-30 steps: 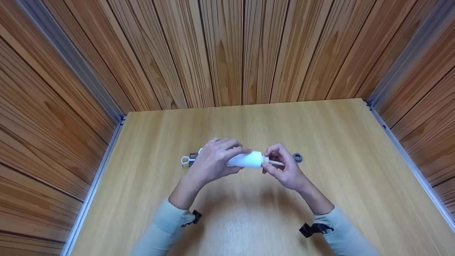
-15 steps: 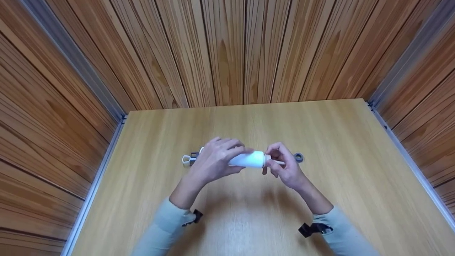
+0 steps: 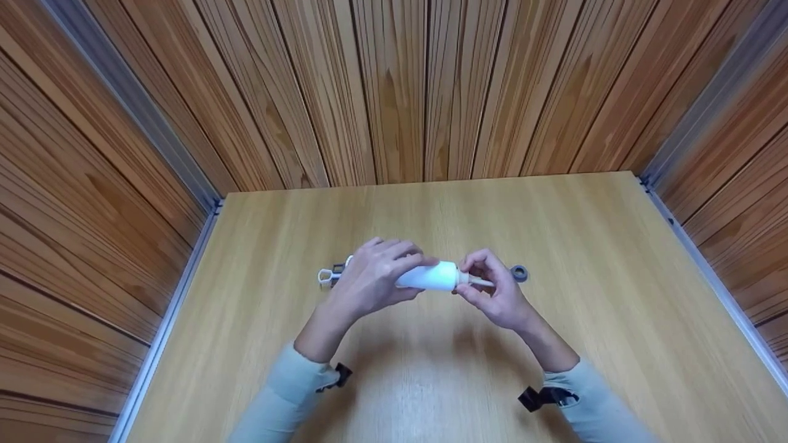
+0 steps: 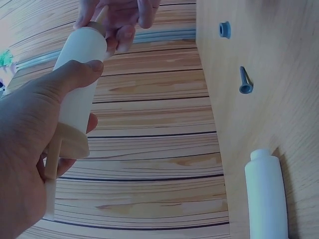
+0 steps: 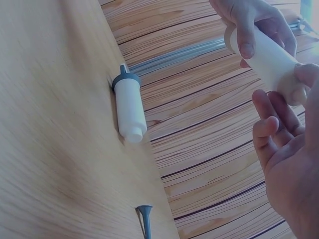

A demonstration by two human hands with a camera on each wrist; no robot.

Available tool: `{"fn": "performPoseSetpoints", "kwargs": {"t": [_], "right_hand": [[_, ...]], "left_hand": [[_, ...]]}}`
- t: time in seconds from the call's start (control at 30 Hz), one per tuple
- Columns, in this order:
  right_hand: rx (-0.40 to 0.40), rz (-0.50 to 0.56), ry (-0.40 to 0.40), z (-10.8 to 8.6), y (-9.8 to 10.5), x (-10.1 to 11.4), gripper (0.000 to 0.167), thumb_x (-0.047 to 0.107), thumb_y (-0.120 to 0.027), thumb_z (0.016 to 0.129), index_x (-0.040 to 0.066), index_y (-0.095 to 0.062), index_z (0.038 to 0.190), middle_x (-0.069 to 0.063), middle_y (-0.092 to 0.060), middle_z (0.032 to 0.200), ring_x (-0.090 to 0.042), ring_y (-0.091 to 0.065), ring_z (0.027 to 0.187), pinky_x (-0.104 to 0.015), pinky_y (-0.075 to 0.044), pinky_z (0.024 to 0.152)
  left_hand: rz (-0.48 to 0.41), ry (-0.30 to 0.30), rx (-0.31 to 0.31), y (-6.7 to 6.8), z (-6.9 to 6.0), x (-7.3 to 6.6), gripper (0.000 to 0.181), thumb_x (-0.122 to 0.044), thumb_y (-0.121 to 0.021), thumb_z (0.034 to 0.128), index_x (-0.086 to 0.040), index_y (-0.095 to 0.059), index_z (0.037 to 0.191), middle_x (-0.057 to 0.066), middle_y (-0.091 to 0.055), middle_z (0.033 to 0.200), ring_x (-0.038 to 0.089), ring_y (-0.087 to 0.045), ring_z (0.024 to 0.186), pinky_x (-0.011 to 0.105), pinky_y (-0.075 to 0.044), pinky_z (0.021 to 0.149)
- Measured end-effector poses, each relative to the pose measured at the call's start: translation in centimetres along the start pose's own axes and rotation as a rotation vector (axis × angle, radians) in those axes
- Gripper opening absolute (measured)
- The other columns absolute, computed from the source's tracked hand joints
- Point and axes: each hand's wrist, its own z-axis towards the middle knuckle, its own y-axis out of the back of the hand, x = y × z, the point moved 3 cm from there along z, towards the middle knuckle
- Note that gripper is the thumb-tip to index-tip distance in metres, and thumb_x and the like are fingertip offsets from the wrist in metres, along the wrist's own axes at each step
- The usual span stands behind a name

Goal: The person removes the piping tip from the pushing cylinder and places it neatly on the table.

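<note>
Above the table, my left hand [image 3: 372,277] grips a white syringe-like tube [image 3: 434,276] by its barrel, tilted slightly, with the thumb along its side. A beige collar [image 4: 72,142] with a beige strip is at its rear end. At the front, my right hand [image 3: 495,290] pinches the beige ring nut [image 3: 462,279] between thumb and fingers. A thin pale nozzle [image 3: 481,281] sticks out of that ring toward the right palm. In the right wrist view, the other right fingers are loosely bent below the ring.
A second white tube [image 5: 130,107] with a grey cap [image 5: 126,79] lies on the wooden table [image 3: 425,381]. A grey nozzle [image 4: 245,82] and a grey ring nut [image 3: 519,273] lie apart from it. Wood-panelled walls [image 3: 400,92] surround the table.
My right thumb and fingers have shifted around the ring nut, covering more of the nozzle half a second ago and less now. The left hand and tube have hardly moved.
</note>
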Motion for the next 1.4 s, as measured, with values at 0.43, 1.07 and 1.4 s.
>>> {"fn": "performPoseSetpoints", "kwargs": {"t": [0.43, 1.07, 1.4], "right_hand": [[0.014, 0.081, -0.066, 0.23, 0.02, -0.09, 0.017, -0.014, -0.048, 0.107, -0.014, -0.042, 0.123, 0.011, -0.071, 0.102, -0.008, -0.076, 0.075, -0.018, -0.046, 0.053], [-0.011, 0.030, -0.033, 0.12, 0.12, 0.13, 0.029, -0.021, -0.061, 0.098, -0.014, -0.046, 0.122, 0.010, -0.068, 0.111, -0.006, -0.076, 0.093, -0.020, -0.063, 0.074], [0.015, 0.127, -0.064, 0.16, 0.25, 0.03, 0.016, -0.017, -0.048, 0.106, -0.017, -0.039, 0.120, 0.012, -0.077, 0.099, -0.007, -0.077, 0.077, -0.014, -0.044, 0.054]], "left_hand": [[-0.010, 0.000, 0.002, 0.10, 0.08, 0.04, 0.051, -0.032, -0.103, 0.0830, -0.026, -0.081, 0.129, -0.002, -0.084, 0.119, 0.020, -0.082, 0.105, 0.034, -0.060, 0.080], [-0.006, -0.006, -0.008, 0.13, 0.12, -0.01, 0.048, -0.034, -0.102, 0.0848, -0.026, -0.082, 0.128, -0.003, -0.084, 0.117, 0.020, -0.082, 0.101, 0.033, -0.057, 0.074], [0.002, -0.013, -0.003, 0.19, 0.33, -0.17, 0.050, -0.033, -0.103, 0.0833, -0.026, -0.081, 0.128, -0.002, -0.084, 0.117, 0.020, -0.082, 0.102, 0.034, -0.059, 0.076]]}}
